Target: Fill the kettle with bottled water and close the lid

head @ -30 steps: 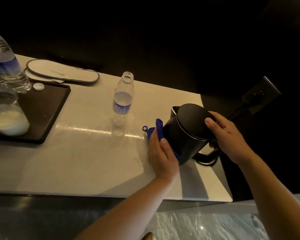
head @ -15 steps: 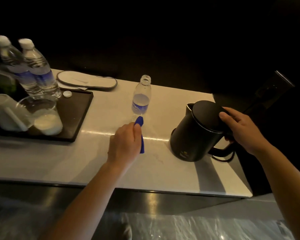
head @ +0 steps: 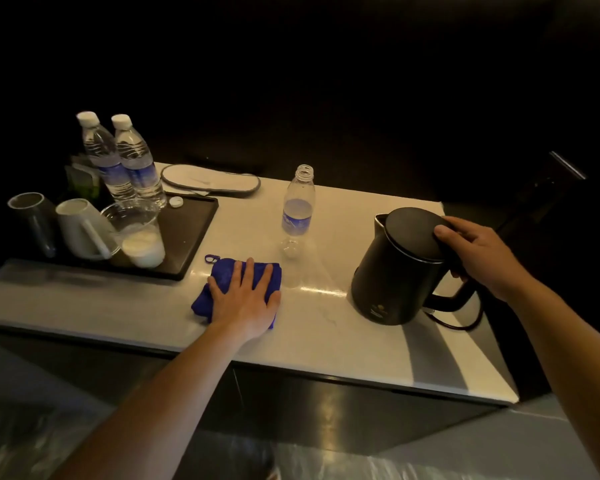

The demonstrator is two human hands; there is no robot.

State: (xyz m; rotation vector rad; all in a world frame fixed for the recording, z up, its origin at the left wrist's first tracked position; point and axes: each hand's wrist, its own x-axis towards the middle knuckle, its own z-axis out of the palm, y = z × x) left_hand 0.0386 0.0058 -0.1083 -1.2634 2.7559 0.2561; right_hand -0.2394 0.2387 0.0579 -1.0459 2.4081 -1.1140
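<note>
I had the right hand (head: 478,254) wrapped around the handle of the black kettle (head: 395,271), thumb on its shut lid (head: 413,233), at the counter's (head: 326,341) right. My left hand (head: 246,299) lay flat, fingers spread, on the blue cloth (head: 222,275), near the uncapped bottle (head: 297,209).

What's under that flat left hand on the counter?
A folded blue cloth lies under the left hand, which presses it flat on the white counter. Its loop shows at one corner. Anything beneath the cloth is hidden.
</note>
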